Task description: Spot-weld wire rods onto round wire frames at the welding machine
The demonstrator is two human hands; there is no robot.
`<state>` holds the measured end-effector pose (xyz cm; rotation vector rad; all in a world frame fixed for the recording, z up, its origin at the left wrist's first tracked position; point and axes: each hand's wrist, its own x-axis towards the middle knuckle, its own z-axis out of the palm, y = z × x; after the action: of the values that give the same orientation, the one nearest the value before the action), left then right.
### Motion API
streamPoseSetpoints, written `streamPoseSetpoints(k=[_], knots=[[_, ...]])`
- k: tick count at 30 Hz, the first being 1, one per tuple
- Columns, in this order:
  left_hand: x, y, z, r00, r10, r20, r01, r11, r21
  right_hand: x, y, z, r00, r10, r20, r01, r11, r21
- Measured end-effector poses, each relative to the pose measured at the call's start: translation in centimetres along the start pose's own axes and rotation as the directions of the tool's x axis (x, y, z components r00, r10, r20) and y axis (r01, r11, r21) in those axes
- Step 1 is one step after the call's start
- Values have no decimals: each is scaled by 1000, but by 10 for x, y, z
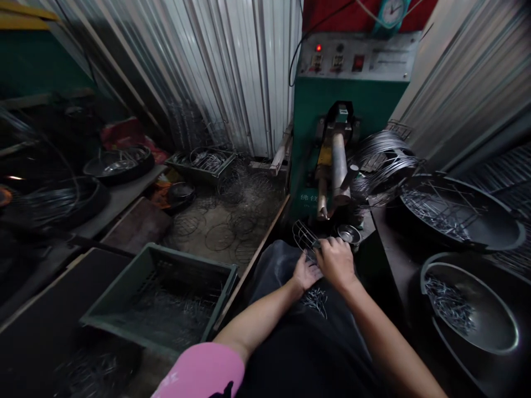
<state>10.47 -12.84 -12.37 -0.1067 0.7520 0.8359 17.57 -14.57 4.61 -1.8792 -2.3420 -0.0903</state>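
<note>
A small round-ended wire frame is held above my lap, just below the machine's electrode arms. My right hand is closed around its near end, and the fingers cover part of it. Just to the left, my left hand lies palm up with its fingers apart, close under the frame. Whether its thumb touches the wire I cannot tell. A loose pile of short bent wire pieces rests on the dark apron over my lap, below both hands.
A green welding machine with cylindrical arms stands ahead. Wire rings hang beside it. To the right are pans and a bowl of wire pieces. A green crate sits left; wire grids lie on the floor.
</note>
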Motion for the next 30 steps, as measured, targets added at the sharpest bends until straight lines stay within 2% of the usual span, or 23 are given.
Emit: streamPoseSetpoints(k=[2,3,5,7,10,11,13,15,17,20,22,24,25,27,30], knots=[[-29,-12,-8,994,-30,-101,29,999,-19,9,-8,-13,998,-38,50,37,999,10],[-42,-18,-11,992,-60,-112,58,998,-22,14,-12,-21,996,-58,65,57,998,14],[-65,-26,-14,991,-129,-34,129,991,-23,26,-23,-39,993,-95,68,94,995,18],[-81,-29,-12,981,-148,129,153,988,-31,34,-34,-60,992,-124,37,123,992,28],[-95,-24,-4,939,-4,343,40,995,-96,35,-40,-86,991,-107,-79,115,987,111],[-99,-20,-1,926,73,369,-27,991,-128,32,-37,-91,986,-85,-143,109,979,170],[-107,-8,2,911,229,343,-176,968,-178,22,-26,-93,959,-2,-283,99,939,330],[-117,6,1,900,359,248,-317,929,-191,8,-12,-83,925,130,-358,80,854,514],[-127,20,-5,890,436,133,-412,895,-170,-9,0,-64,908,264,-326,33,729,683],[-139,34,-18,892,451,-26,-451,887,-104,-34,12,-24,908,369,-200,-37,545,838],[-146,39,-27,900,422,-114,-429,902,-49,-47,18,3,925,355,-136,-57,484,873],[-150,42,-37,898,399,-186,-407,913,-6,-57,26,28,955,287,-77,-79,496,865],[-151,43,-42,890,400,-218,-409,913,7,-61,31,40,969,244,-33,-106,533,840],[-151,48,-50,861,426,-278,-436,899,26,-69,39,61,982,161,98,-181,656,732],[-146,54,-60,807,497,-319,-500,863,80,-80,43,88,944,28,329,-197,847,494]])
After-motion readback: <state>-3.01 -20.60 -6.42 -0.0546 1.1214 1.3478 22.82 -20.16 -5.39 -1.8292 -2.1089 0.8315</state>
